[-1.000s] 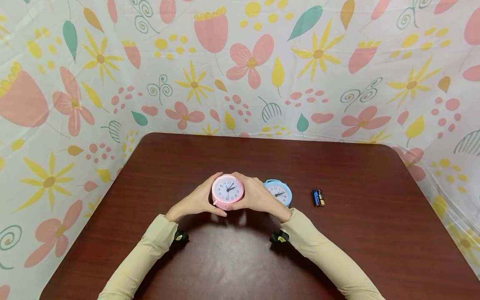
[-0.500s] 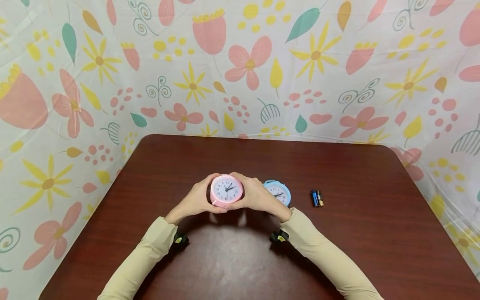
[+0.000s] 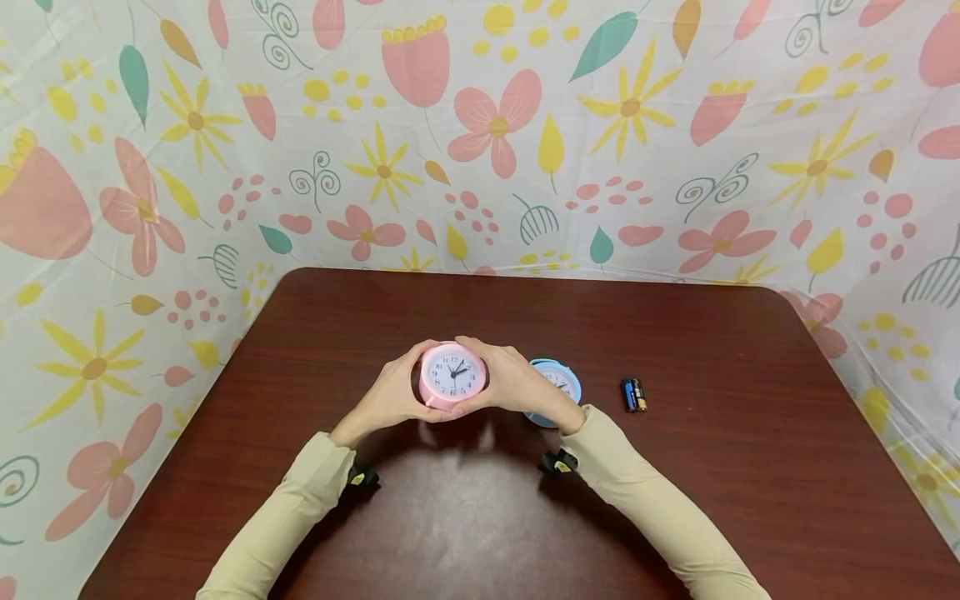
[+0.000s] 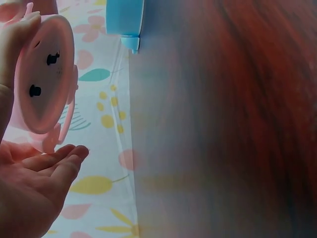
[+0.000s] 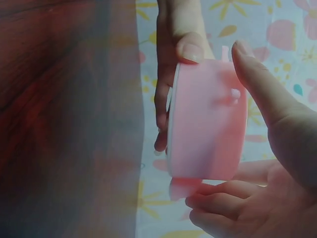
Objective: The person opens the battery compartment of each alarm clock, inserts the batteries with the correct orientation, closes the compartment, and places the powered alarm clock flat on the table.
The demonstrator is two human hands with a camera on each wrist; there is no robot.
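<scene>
Pink round plastic clock [image 3: 453, 373] held between left hand [image 3: 392, 390] and right hand [image 3: 513, 379], face turned toward head view; no long axis shown by round body. Clock placed at 2 o'clock from left hand, 9 o'clock from right; neither hand nearer, rim gripped by both between thumb and curved fingers. Pale-blue round clock [image 3: 564, 377], partly covered, seen toward 3 o'clock. Small cylindrical batteries [image 3: 633, 395] laid farther toward 3 o'clock on dark red-brown surface [image 3: 720, 467].

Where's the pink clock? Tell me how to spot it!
Look above the glossy reddish-brown rounded-corner table, between the left hand and right hand. They hold the round pink plastic clock; the round blue plastic clock nearby is not held.
</scene>
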